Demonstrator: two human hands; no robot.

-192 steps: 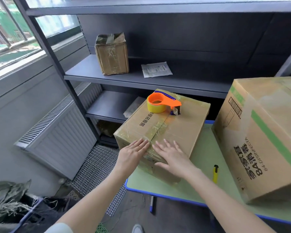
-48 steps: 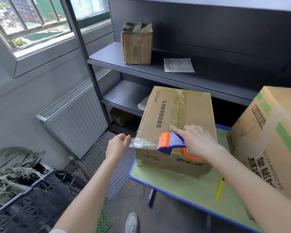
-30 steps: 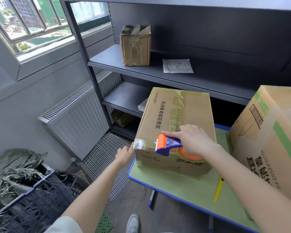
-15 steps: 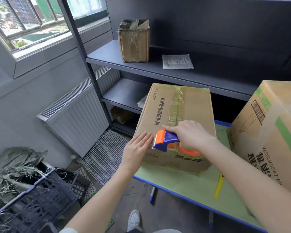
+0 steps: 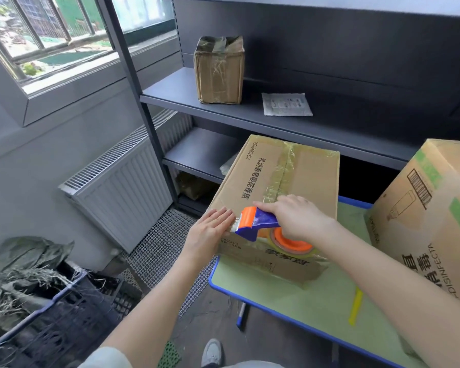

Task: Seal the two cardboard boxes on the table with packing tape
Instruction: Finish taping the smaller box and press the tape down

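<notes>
Yellow tool [image 5: 355, 305] lies on the bench [image 5: 316, 306] nr its front edge, right of the smaller box [image 5: 298, 179]. That box sits at the bench's left end. Left hand [image 5: 210, 231] flat, fingers straight & together, pressing the box's near-left top corner. Right hand [image 5: 295, 217] curled round the tape dispenser [image 5: 258, 225], forefinger stretched along its top; dispenser on the box's near top edge, its toothed end just beside the left fingertips. Clear tape [image 5: 284, 166] runs along the box's centre seam. Bigger box [image 5: 430, 216] at bench's right end, apart from both hands. Behind, on the shelf [image 5: 250, 112]: taped parcel [image 5: 219, 70] & paper packet [image 5: 286, 104].
</notes>
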